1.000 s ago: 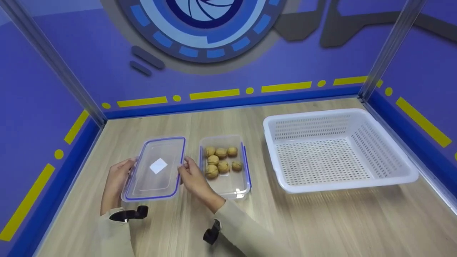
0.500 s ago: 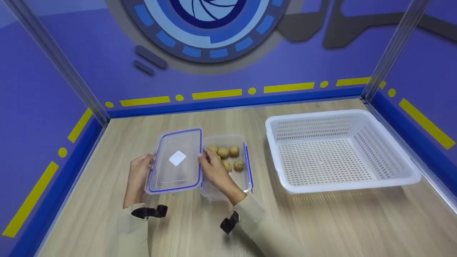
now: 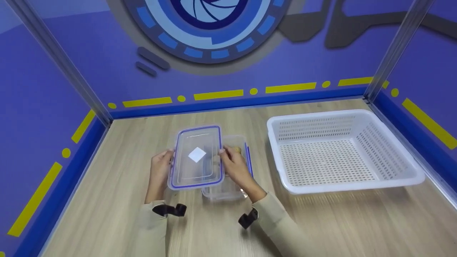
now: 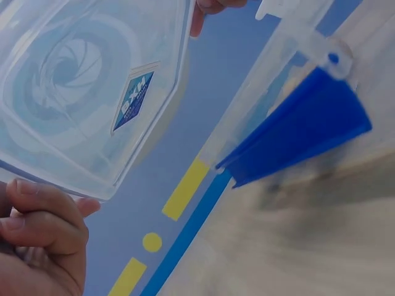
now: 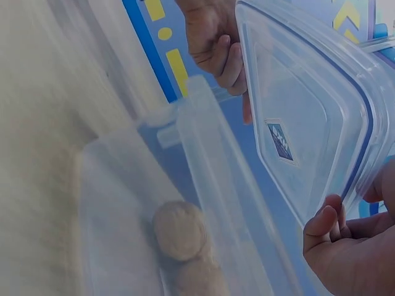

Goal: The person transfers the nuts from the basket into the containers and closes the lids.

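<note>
Both hands hold a clear plastic lid (image 3: 196, 171) with a blue seal and a white diamond label, one at each long side. My left hand (image 3: 160, 171) pinches its left edge; my right hand (image 3: 237, 169) pinches the right edge. The lid is raised and tilted, partly over a clear food container (image 3: 225, 194) on the table. Most of the walnuts inside are hidden behind lid and hand in the head view; in the right wrist view a walnut (image 5: 180, 231) shows inside. A blue clip flap (image 4: 302, 132) hangs out from the container's side in the left wrist view.
A white perforated plastic basket (image 3: 325, 160) stands on the wooden table (image 3: 307, 225), right of the container. Blue-purple panels (image 3: 228, 71) with metal corner posts enclose the back and sides.
Both hands have carried the lid rightward and slightly away, from beside the container to partly over it. The walnuts, visible before, are now mostly covered. The basket stays put.
</note>
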### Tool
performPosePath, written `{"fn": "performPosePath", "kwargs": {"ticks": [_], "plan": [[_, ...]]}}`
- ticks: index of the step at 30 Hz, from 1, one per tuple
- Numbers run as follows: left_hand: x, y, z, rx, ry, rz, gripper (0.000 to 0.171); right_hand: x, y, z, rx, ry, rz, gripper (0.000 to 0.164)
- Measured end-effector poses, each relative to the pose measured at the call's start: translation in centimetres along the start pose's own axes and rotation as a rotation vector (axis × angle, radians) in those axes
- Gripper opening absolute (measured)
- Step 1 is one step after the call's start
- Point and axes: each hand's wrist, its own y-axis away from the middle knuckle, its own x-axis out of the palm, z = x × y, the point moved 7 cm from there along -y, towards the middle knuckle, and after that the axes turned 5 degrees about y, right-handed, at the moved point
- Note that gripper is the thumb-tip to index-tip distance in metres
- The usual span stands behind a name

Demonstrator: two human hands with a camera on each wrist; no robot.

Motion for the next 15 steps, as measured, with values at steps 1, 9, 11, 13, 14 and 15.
{"fn": "performPosePath", "kwargs": {"ticks": [1, 9, 11, 13, 14, 15], "plan": [[0.5, 0.3, -0.3, 0.003, 0.005, 0.013, 0.04, -0.3, 0.0, -0.1, -0.008, -0.002, -0.005, 0.048], [3.1, 0.0, 1.1, -0.019, 0.058, 0.045, 0.039, -2.6, 0.2, -1.3, -0.029, 0.016, -0.045, 0.045], [3.6, -0.3, 1.7, -0.016, 0.067, 0.045, 0.039, -3.1, 0.3, -1.7, -0.025, 0.011, -0.048, 0.044], [4.1, -0.3, 2.0, -0.012, 0.068, 0.045, 0.038, -3.6, 0.3, -2.0, -0.006, 0.013, -0.053, 0.045], [4.4, -0.2, 2.0, -0.012, 0.065, 0.045, 0.038, -3.9, 0.3, -2.2, 0.004, 0.02, -0.058, 0.045], [4.7, -0.2, 2.1, -0.013, 0.063, 0.048, 0.038, -4.1, 0.4, -2.5, 0.013, 0.03, -0.062, 0.046]]}}
